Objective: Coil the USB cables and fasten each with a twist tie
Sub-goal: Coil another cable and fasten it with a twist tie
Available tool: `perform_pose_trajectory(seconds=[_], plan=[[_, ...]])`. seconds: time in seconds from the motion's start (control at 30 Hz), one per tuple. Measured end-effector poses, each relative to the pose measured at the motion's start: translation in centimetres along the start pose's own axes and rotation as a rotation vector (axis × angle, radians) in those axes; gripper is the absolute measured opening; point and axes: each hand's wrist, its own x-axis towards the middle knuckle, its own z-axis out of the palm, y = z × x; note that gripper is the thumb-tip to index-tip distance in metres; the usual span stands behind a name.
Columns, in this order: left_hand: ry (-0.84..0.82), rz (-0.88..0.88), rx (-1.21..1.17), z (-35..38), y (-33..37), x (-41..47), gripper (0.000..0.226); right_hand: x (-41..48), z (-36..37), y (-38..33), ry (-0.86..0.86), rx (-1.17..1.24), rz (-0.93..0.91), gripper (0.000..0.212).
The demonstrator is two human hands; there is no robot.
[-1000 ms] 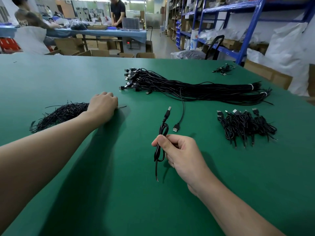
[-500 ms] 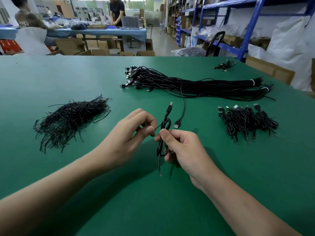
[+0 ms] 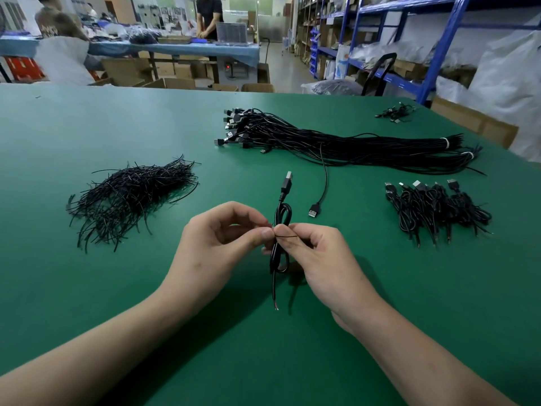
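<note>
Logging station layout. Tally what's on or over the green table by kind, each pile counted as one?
twist-tie pile: 1
uncoiled cable heap, one strand trailing out: 1
coiled-cable pile: 1
far cable cluster: 1
coiled cable, gripped by right hand: 1
twist tie, pinched by left hand: 1
Total: 6

Matt green table (image 3: pixel 117 288); glossy black plastic-sheathed coiled cable (image 3: pixel 281 221) with metal plug.
</note>
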Motion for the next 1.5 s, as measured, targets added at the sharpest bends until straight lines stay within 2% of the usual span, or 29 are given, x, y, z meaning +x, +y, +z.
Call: perform_pose_trajectory(seconds=[0.1,0.33,0.53,0.6,0.77,0.93,1.13,1.37,1.5], plan=[[0.016,-0.024,-0.008,0.1,-0.2,0.0,0.015,-0.2,0.4,-0.4,-0.064,0.141,0.037,0.033],[0.037,-0.122,-0.156,0.3,-0.3,0.0,0.021,-0.5,0.9,-0.3,-0.034,0.155,-0.015,0.032],[0.001,-0.254,-0.325,0.3,-0.8,0.3,0.048,-0.3,1.3,0.2,0.059,-0.034,-0.080,0.034],[-0.030,-0.281,-0.346,0.2,-1.0,0.3,0.049,-0.5,1.4,0.2,0.064,-0.113,-0.093,0.035],[-0.040,-0.254,-0.300,-0.1,-1.3,0.2,0.043,-0.4,1.0,0.0,-0.003,-0.257,-0.068,0.041],[-0.011,-0.222,-0.239,-0.3,-1.4,0.3,0.039,-0.4,0.8,-0.3,-0.140,-0.202,0.015,0.031],[-0.023,-0.202,-0.274,-0.2,-1.3,0.1,0.027,-0.4,1.0,-0.5,-0.115,-0.221,-0.021,0.032],[-0.074,-0.172,-0.271,-0.3,-1.4,0.0,0.030,-0.5,1.2,-0.6,-0.090,-0.294,-0.029,0.030],[-0.009,-0.201,-0.246,-0.5,-1.3,0.0,0.044,-0.6,1.2,-0.6,-0.074,-0.352,-0.051,0.027]])
